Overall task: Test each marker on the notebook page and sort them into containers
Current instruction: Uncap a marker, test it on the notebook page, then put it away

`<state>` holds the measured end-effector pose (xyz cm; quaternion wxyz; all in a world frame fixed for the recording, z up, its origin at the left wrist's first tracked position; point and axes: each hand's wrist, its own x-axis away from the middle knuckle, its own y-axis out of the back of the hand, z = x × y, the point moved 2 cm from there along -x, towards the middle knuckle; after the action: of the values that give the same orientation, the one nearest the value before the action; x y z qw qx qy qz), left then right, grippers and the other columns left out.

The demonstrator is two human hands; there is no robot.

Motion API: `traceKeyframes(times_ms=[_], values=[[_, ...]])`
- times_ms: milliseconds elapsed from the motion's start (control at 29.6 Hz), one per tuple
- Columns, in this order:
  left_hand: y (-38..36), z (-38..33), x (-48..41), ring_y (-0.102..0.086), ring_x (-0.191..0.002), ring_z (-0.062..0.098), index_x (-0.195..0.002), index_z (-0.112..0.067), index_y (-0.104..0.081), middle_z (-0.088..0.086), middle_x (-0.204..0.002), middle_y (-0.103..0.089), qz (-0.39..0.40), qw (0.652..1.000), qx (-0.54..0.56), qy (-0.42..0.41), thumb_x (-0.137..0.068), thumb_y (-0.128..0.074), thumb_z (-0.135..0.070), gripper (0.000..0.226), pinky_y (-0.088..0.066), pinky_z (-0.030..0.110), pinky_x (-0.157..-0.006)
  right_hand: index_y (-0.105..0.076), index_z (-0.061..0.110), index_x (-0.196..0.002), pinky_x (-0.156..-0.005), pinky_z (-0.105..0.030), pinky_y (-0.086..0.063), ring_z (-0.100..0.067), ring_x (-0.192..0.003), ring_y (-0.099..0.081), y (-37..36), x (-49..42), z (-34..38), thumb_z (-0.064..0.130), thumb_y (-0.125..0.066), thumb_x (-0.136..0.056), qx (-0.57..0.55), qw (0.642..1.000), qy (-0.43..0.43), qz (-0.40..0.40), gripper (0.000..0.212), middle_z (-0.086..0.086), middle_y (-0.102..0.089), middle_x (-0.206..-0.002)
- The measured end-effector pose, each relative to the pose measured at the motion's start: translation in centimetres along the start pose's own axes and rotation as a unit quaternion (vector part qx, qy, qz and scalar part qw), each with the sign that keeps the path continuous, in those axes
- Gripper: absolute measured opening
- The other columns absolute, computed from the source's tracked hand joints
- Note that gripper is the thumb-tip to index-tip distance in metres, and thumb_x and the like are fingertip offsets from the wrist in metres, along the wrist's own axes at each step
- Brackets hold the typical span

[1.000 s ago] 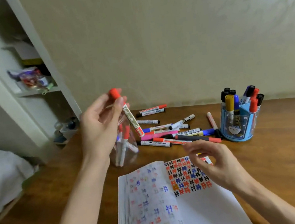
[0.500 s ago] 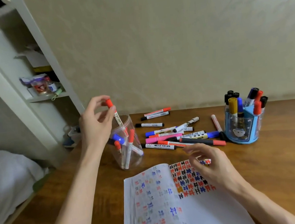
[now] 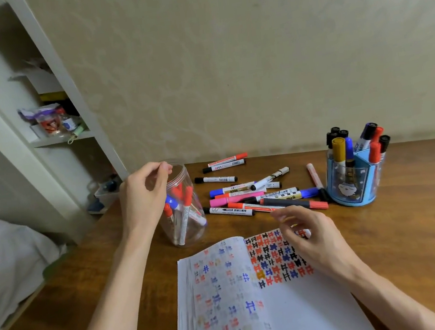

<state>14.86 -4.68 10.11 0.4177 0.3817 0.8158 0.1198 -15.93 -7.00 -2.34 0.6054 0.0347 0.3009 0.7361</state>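
Starting at your left, the clear jar already holds a handful of sorted markers, red- and blue-capped, standing loose inside. Your left hand hangs at its mouth, fingers curled with thumb and fingertips drawn near each other at the rim; it holds nothing that you can see. In the middle, a pile of about a dozen markers lies on the table between jar and holder, and by the look of it these are the ones left to test. Below them the notebook lies open, its right page partly filled with red, blue and black test marks, so you are well into the job but not near the end. Your right hand hovers over that page just short of the pile, fingers loosely bent and apart, empty. At the right, the blue holder stands packed with upright markers.
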Motion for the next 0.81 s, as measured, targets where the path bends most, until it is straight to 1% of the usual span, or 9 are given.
traceKeyframes(times_ms=[101, 236, 337, 405, 472, 574, 675, 742, 810], values=[[0.1, 0.0, 0.0, -0.068, -0.106, 0.006, -0.117, -0.018, -0.074, -0.007, -0.108, -0.075, -0.010, 1.000, 0.013, -0.011, -0.101, -0.063, -0.031, 0.023, -0.061, 0.035, -0.088, -0.071, 0.036, -0.119, -0.084, -0.013, -0.058, 0.001, -0.105, -0.068, 0.0, -0.2, 0.0, 0.016, -0.067, -0.099, 0.002, 1.000, 0.002, -0.003, 0.029, 0.017, -0.072, -0.117], [0.5, -0.9, 1.0, -0.064, -0.106, -0.003, -0.113, -0.021, -0.073, -0.013, -0.106, -0.071, -0.077, 0.994, 0.043, -0.057, -0.099, -0.068, -0.029, 0.016, -0.057, 0.026, -0.090, -0.071, 0.034, -0.119, -0.082, -0.013, -0.058, 0.000, -0.104, -0.069, 0.0, -0.5, 0.1, 0.015, -0.067, -0.100, 0.003, 1.000, -0.004, -0.004, 0.027, 0.016, -0.072, -0.116], [0.5, -2.3, 2.7, -0.064, -0.108, 0.009, -0.110, -0.014, -0.072, -0.005, -0.110, -0.068, -0.146, 0.979, 0.055, -0.128, -0.099, -0.070, -0.020, 0.013, -0.054, 0.026, -0.089, -0.071, 0.034, -0.117, -0.078, -0.011, -0.057, 0.003, -0.101, -0.068, 0.0, -1.0, 0.4, 0.014, -0.067, -0.100, -0.003, 1.000, -0.008, -0.008, 0.026, 0.017, -0.071, -0.116], [-0.6, -3.5, 4.0, -0.063, -0.104, 0.009, -0.106, -0.009, -0.072, -0.002, -0.107, -0.067, -0.150, 0.971, 0.066, -0.174, -0.097, -0.072, -0.012, 0.009, -0.051, 0.022, -0.086, -0.071, 0.035, -0.116, -0.076, -0.009, -0.056, 0.003, -0.100, -0.068, 0.1, -1.2, 0.4, 0.015, -0.067, -0.100, -0.001, 1.000, -0.010, -0.015, 0.026, 0.015, -0.070, -0.116], [-2.6, -4.5, 5.0, -0.065, -0.095, 0.007, -0.106, -0.009, -0.073, -0.003, -0.105, -0.068, -0.086, 0.975, 0.083, -0.186, -0.096, -0.072, -0.010, 0.010, -0.050, 0.015, -0.078, -0.072, 0.031, -0.118, -0.074, -0.008, -0.056, 0.001, -0.101, -0.068, 0.5, -1.3, 0.0, 0.015, -0.067, -0.100, 0.003, 0.999, -0.020, -0.025, 0.024, 0.012, -0.071, -0.118], [-6.9, -5.0, 5.7, -0.066, -0.098, 0.005, -0.116, -0.020, -0.072, -0.011, -0.107, -0.068, 0.098, 0.981, 0.075, -0.148, -0.096, -0.071, -0.019, 0.020, -0.057, 0.018, -0.076, -0.073, 0.026, -0.120, -0.068, -0.007, -0.055, 0.000, -0.098, -0.067, 1.5, -1.4, -0.9, 0.015, -0.068, -0.100, 0.029, 0.997, -0.041, -0.056, 0.023, 0.008, -0.071, -0.118], [-10.8, -4.9, 5.9, -0.062, -0.112, 0.001, -0.128, -0.031, -0.068, -0.012, -0.126, -0.066, 0.211, 0.970, -0.028, -0.115, -0.096, -0.071, -0.028, 0.032, -0.055, 0.021, -0.092, -0.074, 0.023, -0.119, -0.068, -0.011, -0.053, -0.001, -0.094, -0.066, 2.4, -1.3, -1.6, 0.013, -0.070, -0.098, 0.066, 0.992, -0.058, -0.095, 0.024, 0.006, -0.071, -0.117], [-12.7, -5.0, 5.9, -0.052, -0.130, 0.007, -0.138, -0.031, -0.061, -0.009, -0.140, -0.059, 0.241, 0.959, -0.095, -0.112, -0.097, -0.070, -0.030, 0.042, -0.041, 0.022, -0.103, -0.073, 0.022, -0.118, -0.073, -0.013, -0.054, -0.002, -0.092, -0.065, 2.8, -1.3, -2.0, 0.011, -0.071, -0.097, 0.076, 0.989, -0.066, -0.109, 0.024, 0.005, -0.071, -0.116], [-14.2, -5.1, 5.8, -0.044, -0.139, 0.012, -0.143, -0.031, -0.056, -0.007, -0.146, -0.056, 0.253, 0.949, -0.147, -0.118, -0.097, -0.069, -0.032, 0.048, -0.036, 0.029, -0.111, -0.073, 0.022, -0.118, -0.077, -0.016, -0.056, -0.003, -0.093, -0.066, 3.1, -1.2, -2.2, 0.011, -0.070, -0.097, 0.076, 0.988, -0.068, -0.113, 0.024, 0.005, -0.071, -0.116]])
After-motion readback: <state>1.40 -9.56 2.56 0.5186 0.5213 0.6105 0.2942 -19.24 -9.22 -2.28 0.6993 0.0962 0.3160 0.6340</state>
